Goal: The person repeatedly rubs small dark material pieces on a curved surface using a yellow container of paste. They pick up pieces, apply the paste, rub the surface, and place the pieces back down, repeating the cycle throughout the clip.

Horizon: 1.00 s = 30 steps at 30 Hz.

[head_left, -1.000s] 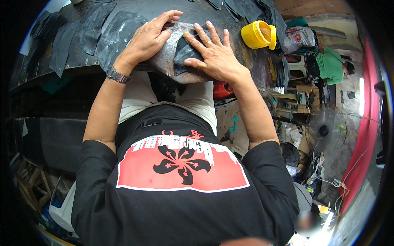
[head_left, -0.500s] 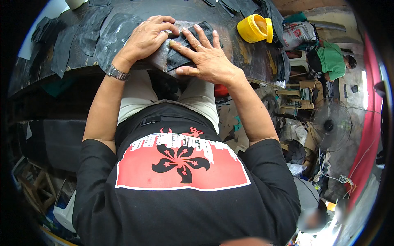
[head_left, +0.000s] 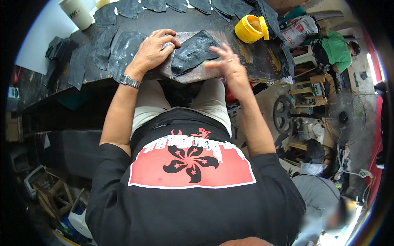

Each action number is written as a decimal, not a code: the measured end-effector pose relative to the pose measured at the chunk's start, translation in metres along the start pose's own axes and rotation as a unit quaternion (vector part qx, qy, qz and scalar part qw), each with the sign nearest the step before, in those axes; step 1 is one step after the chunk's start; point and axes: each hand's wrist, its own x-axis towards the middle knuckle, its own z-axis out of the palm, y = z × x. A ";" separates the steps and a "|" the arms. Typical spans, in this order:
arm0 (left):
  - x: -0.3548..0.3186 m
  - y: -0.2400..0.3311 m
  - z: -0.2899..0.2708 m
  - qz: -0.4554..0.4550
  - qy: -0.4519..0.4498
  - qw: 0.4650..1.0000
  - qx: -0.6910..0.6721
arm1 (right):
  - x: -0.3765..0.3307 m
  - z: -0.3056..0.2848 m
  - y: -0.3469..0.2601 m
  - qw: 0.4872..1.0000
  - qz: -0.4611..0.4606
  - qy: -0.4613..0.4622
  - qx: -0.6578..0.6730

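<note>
A black, creased, flat piece of sheet material [head_left: 195,51] lies on a pale, worn slab [head_left: 193,76] at the table's near edge. My left hand [head_left: 156,49] rests at the slab's left side, its fingers curled and thumb drawn in beside the piece. What those fingers hold, if anything, is hidden. Over the piece's right side hovers my right hand [head_left: 233,69], fingers apart and slightly blurred, with nothing visible in it. A yellow tub [head_left: 248,33] containing tan paste stands open to the far right of the slab.
More black pieces [head_left: 121,51] lie left of the slab, one smeared white. Several others line the far edge, near a white cup [head_left: 76,14]. A black stack [head_left: 284,65] sits at the table's right end. Beyond are a standing fan [head_left: 344,115] and a person in green [head_left: 334,51].
My right hand has lifted off the black piece and moved right, uncovering it. My left hand stays beside it. The view has shifted, showing more of the table's far side.
</note>
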 end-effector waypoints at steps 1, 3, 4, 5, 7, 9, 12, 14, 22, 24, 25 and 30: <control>0.000 0.002 -0.001 -0.007 -0.002 1.000 0.009 | -0.001 -0.004 0.005 0.996 0.037 0.073 0.034; 0.001 0.005 -0.003 -0.012 -0.009 1.000 0.000 | -0.001 -0.007 0.016 0.987 0.057 0.099 -0.118; 0.002 0.007 -0.004 -0.013 -0.010 1.000 0.004 | -0.001 -0.003 0.020 0.976 0.073 0.102 -0.180; 0.004 0.009 -0.004 -0.018 -0.013 1.000 0.012 | -0.001 0.001 0.023 0.961 0.091 0.103 -0.239; 0.008 0.012 -0.006 -0.016 -0.005 1.000 0.019 | -0.002 0.011 0.026 0.921 0.109 0.025 -0.372; 0.011 0.020 -0.004 -0.019 -0.005 0.997 0.069 | 0.001 0.020 0.027 0.902 0.077 0.027 -0.423; 0.021 0.032 -0.003 -0.040 0.000 0.994 0.100 | 0.008 0.026 0.024 0.891 0.065 0.022 -0.448; 0.029 0.039 -0.002 -0.044 0.014 0.993 0.113 | 0.010 0.027 0.022 0.894 0.060 0.004 -0.444; 0.041 0.042 0.004 -0.076 -0.041 0.989 -0.124 | 0.005 0.025 0.023 0.922 0.062 0.006 -0.382; 0.040 0.038 0.005 -0.103 -0.040 0.975 -0.191 | 0.005 0.025 0.023 0.923 0.028 0.047 -0.380; 0.039 0.036 0.005 -0.112 -0.038 0.966 -0.228 | 0.005 0.026 0.023 0.924 0.011 0.057 -0.379; 0.036 0.025 -0.003 -0.155 -0.056 0.923 -0.347 | 0.008 0.033 0.022 0.929 -0.002 0.082 -0.360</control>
